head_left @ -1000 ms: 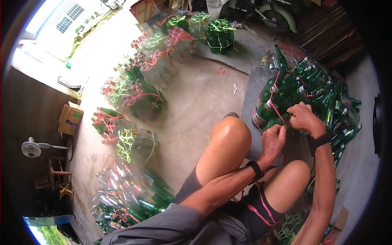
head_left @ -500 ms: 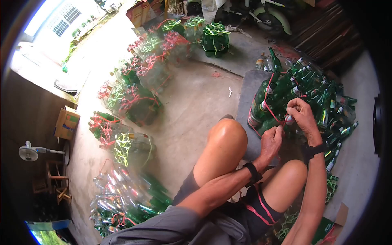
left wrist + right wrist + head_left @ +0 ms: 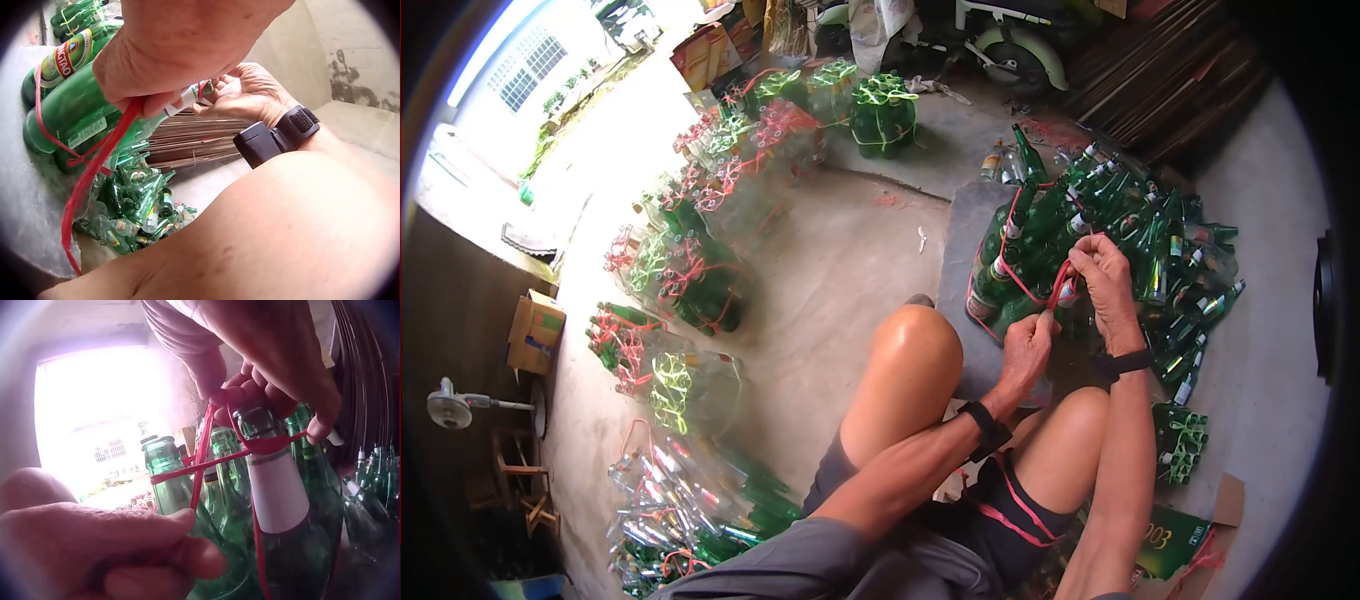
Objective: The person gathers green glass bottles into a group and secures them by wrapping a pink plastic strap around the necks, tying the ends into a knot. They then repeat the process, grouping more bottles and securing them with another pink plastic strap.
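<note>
Inspector: Largest item first.

Recorder: A row of tied bundles (image 3: 710, 265) along the floor to the left; they overlap, so no firm count. Next, a heap of loose bottles (image 3: 1160, 240), mostly green, to the right, likewise uncountable. One motorbike (image 3: 1015, 60), partly in view, at the far side.

Inspector: And the work itself?

Recorder: One bundle of green bottles (image 3: 1035, 235) stands on a grey slab (image 3: 955, 255), in front of the person and beside the heap. At least four necks show from the right wrist.

Inspector: Writing?

Recorder: One green printed carton (image 3: 1175, 545), lower right, reads "003". One bottle label (image 3: 65, 59) reads "NGTAO"; its first letters are cut off. One neck label (image 3: 279, 495) is white.

Inspector: Hands?

Recorder: Two, each with one black wristband (image 3: 983, 432). Left hand (image 3: 1026, 350): thumb and forefinger pressed together on a red ribbon (image 3: 94, 169). Right hand (image 3: 1104, 275): fingers curled, pinching the same ribbon above the necks. The ribbon also loops round the bundle.
</note>
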The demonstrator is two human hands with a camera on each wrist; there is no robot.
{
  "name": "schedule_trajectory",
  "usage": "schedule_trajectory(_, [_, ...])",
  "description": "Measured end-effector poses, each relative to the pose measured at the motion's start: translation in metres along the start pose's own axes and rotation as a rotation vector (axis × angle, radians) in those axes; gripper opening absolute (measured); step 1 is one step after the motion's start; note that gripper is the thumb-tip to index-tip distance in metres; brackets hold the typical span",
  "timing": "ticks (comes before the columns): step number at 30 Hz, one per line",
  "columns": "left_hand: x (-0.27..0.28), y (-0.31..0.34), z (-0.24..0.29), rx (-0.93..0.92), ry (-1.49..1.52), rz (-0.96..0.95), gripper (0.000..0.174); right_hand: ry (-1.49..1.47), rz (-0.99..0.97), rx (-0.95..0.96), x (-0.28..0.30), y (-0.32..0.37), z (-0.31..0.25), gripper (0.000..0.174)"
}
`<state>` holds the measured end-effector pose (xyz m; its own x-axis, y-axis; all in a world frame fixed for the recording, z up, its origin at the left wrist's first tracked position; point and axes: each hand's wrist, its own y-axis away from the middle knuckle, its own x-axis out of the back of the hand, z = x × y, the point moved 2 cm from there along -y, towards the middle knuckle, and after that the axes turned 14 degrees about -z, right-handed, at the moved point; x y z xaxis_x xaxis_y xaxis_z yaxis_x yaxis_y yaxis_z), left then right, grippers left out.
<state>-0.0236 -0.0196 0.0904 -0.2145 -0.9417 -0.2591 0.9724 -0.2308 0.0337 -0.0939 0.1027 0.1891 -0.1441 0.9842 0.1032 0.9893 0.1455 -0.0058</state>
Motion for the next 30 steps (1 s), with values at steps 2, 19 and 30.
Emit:
schedule_trajectory(2, [0.001,0.0,-0.001,0.045,0.032,-0.008,0.042,-0.015,0.028,0.002,-0.001,0.001,0.0,0.012])
schedule_trajectory(19, [0.0,0.002,0.005,0.087,0.053,-0.056,0.042,-0.098,0.025,0.062,-0.001,0.003,-0.01,0.009])
schedule_trajectory(30, [-0.007,0.0,0.01,0.12,0.103,-0.09,0.043,-0.132,0.036,0.074,0.001,-0.002,-0.004,0.026])
